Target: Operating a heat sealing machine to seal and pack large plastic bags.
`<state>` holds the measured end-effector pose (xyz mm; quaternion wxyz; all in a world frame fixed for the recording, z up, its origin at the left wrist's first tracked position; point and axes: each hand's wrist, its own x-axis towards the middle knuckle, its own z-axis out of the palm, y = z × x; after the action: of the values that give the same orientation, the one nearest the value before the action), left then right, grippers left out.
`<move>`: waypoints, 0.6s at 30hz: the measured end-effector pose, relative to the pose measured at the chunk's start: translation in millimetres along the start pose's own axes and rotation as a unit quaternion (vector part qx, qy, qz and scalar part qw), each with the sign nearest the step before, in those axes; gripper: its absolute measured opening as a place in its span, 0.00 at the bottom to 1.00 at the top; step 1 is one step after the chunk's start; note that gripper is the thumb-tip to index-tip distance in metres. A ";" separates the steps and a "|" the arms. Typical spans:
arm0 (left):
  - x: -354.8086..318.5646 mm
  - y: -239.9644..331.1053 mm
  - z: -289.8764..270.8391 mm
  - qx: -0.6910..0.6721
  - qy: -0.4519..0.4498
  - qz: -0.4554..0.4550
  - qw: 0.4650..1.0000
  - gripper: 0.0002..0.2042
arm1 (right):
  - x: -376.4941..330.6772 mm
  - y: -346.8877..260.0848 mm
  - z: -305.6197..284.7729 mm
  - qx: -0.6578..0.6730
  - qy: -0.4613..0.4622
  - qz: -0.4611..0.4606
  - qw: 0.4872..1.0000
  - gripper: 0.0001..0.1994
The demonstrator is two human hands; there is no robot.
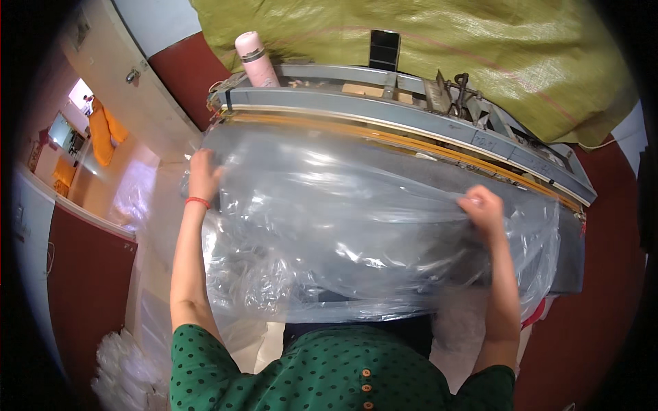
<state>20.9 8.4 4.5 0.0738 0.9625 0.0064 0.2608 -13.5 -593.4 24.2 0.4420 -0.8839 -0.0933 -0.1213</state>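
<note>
1. Across the dark grey worktop (569,267) lies the clear plastic film (356,229), spread wide and wrinkled; its near edge reaches the wearer's body.
2. Hands: two. The right hand (484,209) pinches the film near its right side; folds run taut from the fingers. The left hand (203,177) is at the film's left edge; whether it grips cannot be determined.
3. Bracelet (198,203): one, red, around the left wrist.
4. Grey rail (329,103): one at the front of the metal frame, beyond the film. Orange strips (384,134) run along its near side; their count is unclear.
5. Pink flask (257,63): one, at the frame's left end.
6. Dark phone-like device (384,50): one, against the yellow-green woven sheet (548,68).
7. Buttons (367,373): three visible, on the green dotted shirt (308,373).
8. Markings: dark marks on the rail's right half, too small to read reliably.
</note>
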 end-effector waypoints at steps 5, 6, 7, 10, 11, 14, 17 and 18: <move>-42.9 73.1 -20.5 -0.044 -0.181 0.159 0.970 0.33 | -77.5 124.3 -139.5 -0.222 0.238 0.064 0.943 0.09; -57.7 97.8 -23.5 -0.079 -0.202 0.197 0.956 0.34 | -95.7 139.1 -167.4 -0.248 0.264 0.105 0.926 0.11; -66.7 128.6 -28.8 -0.087 -0.205 0.206 0.953 0.34 | -120.2 172.1 -203.7 -0.317 0.278 0.135 0.897 0.13; -79.2 177.2 -44.4 -0.057 -0.258 0.260 0.929 0.33 | -152.7 193.5 -242.1 -0.363 0.317 0.195 0.854 0.14; -73.8 179.2 -39.2 -0.106 -0.233 0.232 0.938 0.33 | -159.1 199.8 -249.7 -0.394 0.315 0.204 0.839 0.15; -46.2 165.3 -21.3 -0.065 -0.147 0.139 0.977 0.21 | -157.2 204.4 -250.9 -0.364 0.299 0.204 0.858 0.14; -24.5 171.7 -20.7 0.079 -0.162 0.090 0.979 0.16 | -151.1 190.6 -241.3 -0.372 0.313 0.192 0.853 0.14; -23.9 180.8 -21.9 -0.074 -0.171 0.132 0.974 0.14 | -150.4 188.3 -241.0 -0.373 0.314 0.197 0.851 0.14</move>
<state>-15.5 -168.5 37.5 0.1098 0.9771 -0.1526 0.0997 -137.4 -907.2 -23.5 0.0996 -0.8968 0.2789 -0.3286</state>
